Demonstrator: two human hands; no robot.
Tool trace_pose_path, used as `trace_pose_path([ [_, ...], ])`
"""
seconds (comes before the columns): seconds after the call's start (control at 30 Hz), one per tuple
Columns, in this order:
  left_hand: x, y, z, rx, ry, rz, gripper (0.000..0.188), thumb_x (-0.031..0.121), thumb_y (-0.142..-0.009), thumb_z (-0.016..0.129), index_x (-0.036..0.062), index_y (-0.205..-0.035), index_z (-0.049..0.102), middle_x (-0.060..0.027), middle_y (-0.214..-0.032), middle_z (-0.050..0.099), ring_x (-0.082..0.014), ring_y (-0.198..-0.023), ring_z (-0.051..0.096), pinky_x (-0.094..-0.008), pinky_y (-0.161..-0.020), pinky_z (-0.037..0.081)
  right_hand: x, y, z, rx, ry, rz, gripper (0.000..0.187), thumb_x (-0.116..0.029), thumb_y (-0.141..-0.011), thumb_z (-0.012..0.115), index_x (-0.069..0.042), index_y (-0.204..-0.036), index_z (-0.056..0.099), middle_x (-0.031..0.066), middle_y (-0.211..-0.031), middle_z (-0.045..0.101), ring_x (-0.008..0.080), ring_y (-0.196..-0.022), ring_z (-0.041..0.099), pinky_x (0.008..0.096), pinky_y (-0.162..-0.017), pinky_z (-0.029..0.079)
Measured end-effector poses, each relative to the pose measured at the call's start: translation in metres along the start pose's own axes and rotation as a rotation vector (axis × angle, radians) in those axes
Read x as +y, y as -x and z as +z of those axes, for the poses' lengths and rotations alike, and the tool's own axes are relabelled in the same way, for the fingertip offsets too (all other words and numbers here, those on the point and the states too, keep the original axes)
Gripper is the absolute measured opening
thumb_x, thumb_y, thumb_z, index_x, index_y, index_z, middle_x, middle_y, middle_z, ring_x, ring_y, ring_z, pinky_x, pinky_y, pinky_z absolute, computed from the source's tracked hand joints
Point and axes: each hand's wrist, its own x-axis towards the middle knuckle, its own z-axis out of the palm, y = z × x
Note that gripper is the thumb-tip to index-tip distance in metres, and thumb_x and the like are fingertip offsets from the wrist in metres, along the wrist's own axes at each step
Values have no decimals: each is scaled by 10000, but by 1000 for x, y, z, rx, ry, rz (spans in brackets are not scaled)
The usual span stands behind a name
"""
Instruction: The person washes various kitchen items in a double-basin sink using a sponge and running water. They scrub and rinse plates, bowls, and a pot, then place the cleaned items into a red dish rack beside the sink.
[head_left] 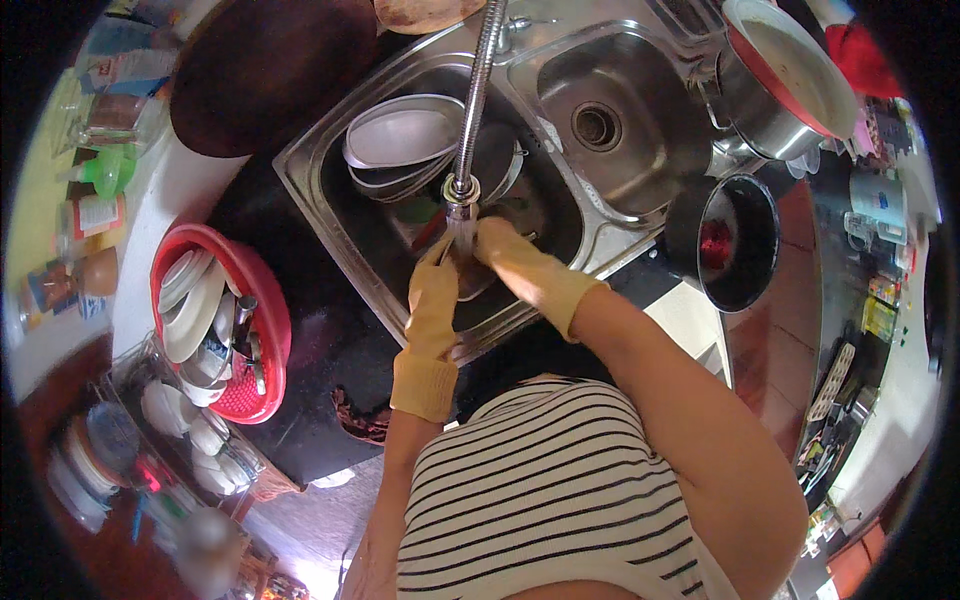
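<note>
Both of my hands wear yellow rubber gloves and meet under the faucet (461, 195) in the left sink basin (345, 235). Water seems to run between them. My left hand (433, 275) is closed around something below the spout, and my right hand (510, 258) closes in from the other side. What they hold is hidden by the gloves and the stream. Just beyond them, oval metal pans (405, 132) lean stacked in the basin. A dark round pan (493, 160) sits behind the faucet hose, partly hidden.
The right basin (640, 130) has a drain. A large steel pot (765, 100) stands at its far right, with a black pot (745, 245) nearer. On the left, a red basket (275, 340) holds dishes, beside a dish rack (190, 420). A big dark round board (270, 75) leans behind.
</note>
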Motion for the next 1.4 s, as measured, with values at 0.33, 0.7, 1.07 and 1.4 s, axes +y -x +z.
trace_pose_path([
  [0.33, -10, 0, 6, -90, 253, -232, 426, 155, -954, 507, 171, -1352, 657, -125, -1255, 690, -213, -1127, 639, -331, -974, 479, -9, 0, 10, -67, -70, -20, 299, -274, -917, 608, -82, -1113, 727, 215, -1065, 720, 377, -994, 697, 461, -859, 540],
  [0.7, -38, -3, 16, -84, 258, -176, 409, 247, -994, 504, 165, -1377, 620, -192, -1271, 670, -303, -1166, 648, -385, -982, 493, -36, 23, -34, -219, -145, -17, 335, -279, -932, 599, -55, -1157, 702, 236, -1111, 705, 399, -1036, 684, 473, -913, 529],
  [1.07, -16, 3, 8, -157, 203, -217, 428, 302, -990, 493, 194, -1391, 596, -211, -1211, 686, -375, -1121, 663, -424, -972, 508, 4, 5, -8, -115, 216, -378, 279, -164, -829, 656, -86, -1089, 719, 203, -1071, 714, 375, -1000, 685, 467, -845, 548],
  [1.4, -24, 0, 8, -118, 46, -188, 419, 334, -990, 483, 271, -1390, 595, -214, -1278, 647, -404, -1206, 604, -443, -1021, 478, 14, 12, 16, -111, 258, -297, 315, -220, -846, 655, -80, -1118, 729, 222, -1106, 705, 400, -1054, 675, 475, -919, 534],
])
